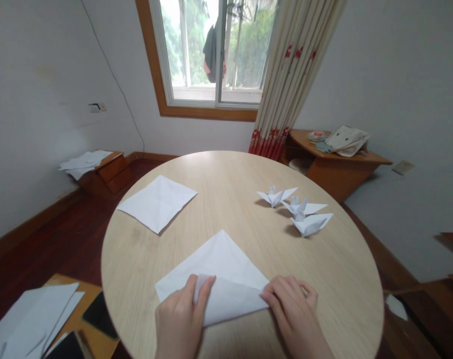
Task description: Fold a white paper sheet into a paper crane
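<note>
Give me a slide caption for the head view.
Left hand and right hand fold a white sheet on a round wooden table; three paper cranes and a creased square lie beyond.

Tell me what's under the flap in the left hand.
The lower layer of the sheet, flat on the table. The flap and left hand cover whatever lies between the layers.

head camera looks down, close over table [335, 269].

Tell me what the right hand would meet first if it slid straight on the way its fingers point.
The right hand points left, fingertips already on the corner of the folded paper. Going on, it would cross the flap and probably reach the left hand pinching it.
</note>
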The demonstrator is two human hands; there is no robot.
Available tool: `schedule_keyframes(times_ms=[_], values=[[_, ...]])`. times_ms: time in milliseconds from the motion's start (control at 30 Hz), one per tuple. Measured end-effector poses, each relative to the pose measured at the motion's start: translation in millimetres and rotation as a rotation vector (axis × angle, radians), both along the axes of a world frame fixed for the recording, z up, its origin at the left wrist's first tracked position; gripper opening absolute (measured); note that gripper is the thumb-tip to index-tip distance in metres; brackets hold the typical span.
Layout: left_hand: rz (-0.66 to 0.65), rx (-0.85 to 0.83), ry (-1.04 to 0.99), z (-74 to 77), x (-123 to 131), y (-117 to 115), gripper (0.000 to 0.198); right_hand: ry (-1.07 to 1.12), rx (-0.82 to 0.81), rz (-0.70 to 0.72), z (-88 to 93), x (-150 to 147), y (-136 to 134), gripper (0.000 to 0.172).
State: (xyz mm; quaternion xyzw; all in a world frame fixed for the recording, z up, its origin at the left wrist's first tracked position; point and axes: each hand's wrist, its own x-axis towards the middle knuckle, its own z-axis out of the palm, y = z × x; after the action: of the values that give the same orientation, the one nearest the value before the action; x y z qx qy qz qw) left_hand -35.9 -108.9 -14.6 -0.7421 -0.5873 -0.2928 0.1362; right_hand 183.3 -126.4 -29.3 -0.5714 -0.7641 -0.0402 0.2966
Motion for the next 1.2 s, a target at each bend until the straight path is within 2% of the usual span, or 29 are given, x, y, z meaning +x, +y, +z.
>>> schedule_keyframes(times_ms=[200,333,600,733,867,967,1200], values=[[-0.016,-0.181,-0.108,-4.5,-1,-3,0.048,-0.032,-0.022,-0.051,-2.7,5,3,0.041],[0.029,-0.360,-0.214,-4.7,0,-6,0.032,-0.052,0.038,-0.105,-6.4,3,2,0.033],[0.074,-0.585,-0.346,-3.2,3,-7,0.027,-0.158,0.227,-0.016,-11.9,-7,-5,0.031],[0.108,-0.750,-0.338,6.9,6,-7,0.028,-0.148,0.237,0.016,-14.5,-8,-11,0.044],[0.109,-0.903,-0.289,19.0,8,-7,0.028,-0.175,0.231,0.105,-13.4,-10,-16,0.056],[0.085,-0.933,-0.240,24.6,8,-8,0.027,-0.221,0.247,0.158,-12.0,-11,-17,0.057],[-0.051,-0.857,-0.171,31.4,1,-8,0.028,-0.233,0.191,0.197,-20.4,-6,-17,0.053]])
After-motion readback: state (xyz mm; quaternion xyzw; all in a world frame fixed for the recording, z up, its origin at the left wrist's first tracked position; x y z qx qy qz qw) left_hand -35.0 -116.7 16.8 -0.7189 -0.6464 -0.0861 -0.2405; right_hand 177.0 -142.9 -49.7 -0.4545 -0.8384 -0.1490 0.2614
